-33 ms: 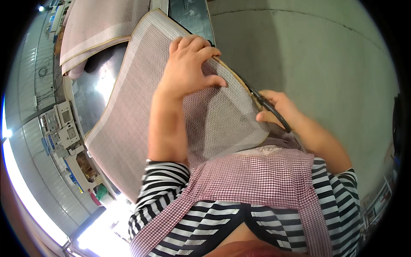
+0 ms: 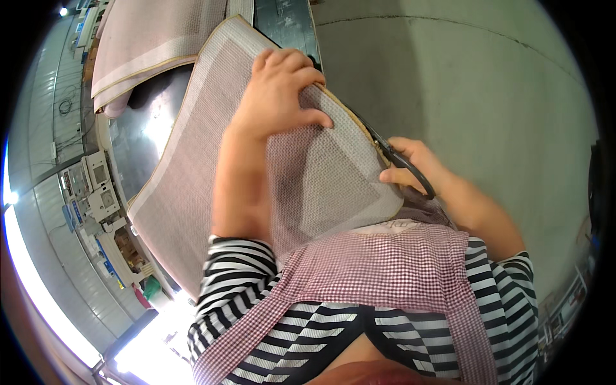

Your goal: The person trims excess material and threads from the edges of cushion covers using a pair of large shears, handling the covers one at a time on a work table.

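A large woven mat (image 2: pixel 192 135), pinkish grey with a paler border and a thin tan bound edge, slopes across my front. Over its far right edge my left hand (image 2: pixel 279 93) curls its fingers, the thumb lying on the top face; the fingertips are hidden behind the edge. Black-handled scissors (image 2: pixel 420 178) are in my right hand (image 2: pixel 420 160), its fingers partly behind the handle. Their dark blades run along the mat's right edge; whether they touch the binding I cannot tell.
Another bordered mat (image 2: pixel 151 45) lies at the far left on a shiny dark table (image 2: pixel 144 154). Farther left stand pale machines (image 2: pixel 99 186) along a wall. Grey floor (image 2: pixel 494 96) stretches to the right. A checked apron (image 2: pixel 385 260) meets the mat's near edge.
My left hand and forearm have shifted slightly left, still on the mat's edge. My right hand and the scissors have barely moved.
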A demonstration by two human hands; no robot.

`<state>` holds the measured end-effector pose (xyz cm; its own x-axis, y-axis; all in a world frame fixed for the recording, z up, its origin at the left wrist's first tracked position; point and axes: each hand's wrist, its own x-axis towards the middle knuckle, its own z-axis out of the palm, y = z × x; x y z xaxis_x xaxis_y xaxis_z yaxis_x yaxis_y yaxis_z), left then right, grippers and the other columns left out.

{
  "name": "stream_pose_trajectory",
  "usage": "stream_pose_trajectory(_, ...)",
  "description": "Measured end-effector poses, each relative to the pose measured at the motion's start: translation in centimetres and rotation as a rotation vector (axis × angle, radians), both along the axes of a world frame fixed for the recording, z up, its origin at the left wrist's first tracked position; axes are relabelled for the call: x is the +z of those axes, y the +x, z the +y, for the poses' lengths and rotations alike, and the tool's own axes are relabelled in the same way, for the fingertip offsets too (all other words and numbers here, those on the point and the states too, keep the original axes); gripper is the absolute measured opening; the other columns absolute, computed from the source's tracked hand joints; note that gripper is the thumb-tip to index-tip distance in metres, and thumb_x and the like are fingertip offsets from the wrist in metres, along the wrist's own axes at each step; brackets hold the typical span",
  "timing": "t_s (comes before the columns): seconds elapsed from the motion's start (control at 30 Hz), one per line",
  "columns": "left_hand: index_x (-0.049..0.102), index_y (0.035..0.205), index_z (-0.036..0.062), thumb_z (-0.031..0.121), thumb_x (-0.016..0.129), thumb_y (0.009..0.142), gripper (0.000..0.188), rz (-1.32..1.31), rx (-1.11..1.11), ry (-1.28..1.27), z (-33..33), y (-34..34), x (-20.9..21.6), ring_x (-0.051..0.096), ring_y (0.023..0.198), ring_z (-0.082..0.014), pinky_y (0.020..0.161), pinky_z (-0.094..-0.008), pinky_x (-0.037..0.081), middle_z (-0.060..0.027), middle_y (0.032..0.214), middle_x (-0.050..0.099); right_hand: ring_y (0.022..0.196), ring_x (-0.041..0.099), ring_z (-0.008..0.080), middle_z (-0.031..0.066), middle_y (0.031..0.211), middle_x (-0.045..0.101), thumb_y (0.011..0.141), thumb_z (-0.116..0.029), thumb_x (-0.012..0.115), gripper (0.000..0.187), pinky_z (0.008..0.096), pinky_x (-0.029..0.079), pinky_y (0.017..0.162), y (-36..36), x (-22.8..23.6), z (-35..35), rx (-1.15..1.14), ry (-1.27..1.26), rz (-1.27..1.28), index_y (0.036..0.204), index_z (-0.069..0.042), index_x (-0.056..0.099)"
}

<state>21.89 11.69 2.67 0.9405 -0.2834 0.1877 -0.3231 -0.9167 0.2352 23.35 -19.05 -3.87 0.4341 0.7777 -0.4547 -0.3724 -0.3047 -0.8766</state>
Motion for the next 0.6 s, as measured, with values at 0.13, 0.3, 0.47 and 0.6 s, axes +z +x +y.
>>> stream_pose_trajectory(0.13,0.064,0.083,0.0092,0.048,0.090,0.055,0.055,0.134,-0.105,0.020,3.4,2.6,0.9,0.060,0.103,-0.0294,0.116,-0.0501,0.032,-0.0049,0.093,0.065,0.060,0.053,0.0095,0.0004,0.075,0.059,0.089,-0.012,0.072,0.029,0.0259,0.043,0.053,0.3,-0.7,0.9,0.107,-0.011,0.134,0.113,0.002,0.064)
stream_pose_trajectory(0.3,0.048,0.067,0.0095,0.032,0.092,0.052,0.051,0.043,0.027,-0.080,0.0,1.5,-1.3,0.054,0.076,-0.0269,0.093,-0.0424,0.044,-0.0034,0.070,0.053,0.069,0.057,0.0138,0.0055,0.078,0.060,0.087,-0.029,0.080,0.046,0.0290,0.049,0.065,-1.2,-1.6,-0.7,-0.037,-0.004,0.053,0.115,0.001,0.061)
stream_pose_trajectory(0.47,0.048,0.064,0.0116,0.039,0.091,0.051,0.053,-0.325,0.235,-0.136,-1.9,-1.6,-3.6,0.056,0.072,-0.0250,0.094,-0.0413,0.043,-0.0017,0.072,0.057,0.090,0.061,0.0313,0.0147,0.098,0.061,0.073,-0.062,0.081,0.085,0.0418,0.050,0.083,-1.7,-3.2,-2.0,-0.009,-0.050,-0.609,0.125,0.001,0.057)
stream_pose_trajectory(0.6,0.048,0.064,0.0121,0.039,0.092,0.051,0.054,-0.326,0.197,-0.173,-1.6,-1.7,-4.0,0.060,0.075,-0.0232,0.095,-0.0433,0.043,-0.0023,0.074,0.060,0.098,0.060,0.0353,0.0143,0.103,0.059,0.066,-0.072,0.076,0.092,0.0457,0.050,0.088,-1.1,-1.8,-0.5,0.009,-0.127,-0.840,0.127,-0.004,0.058)
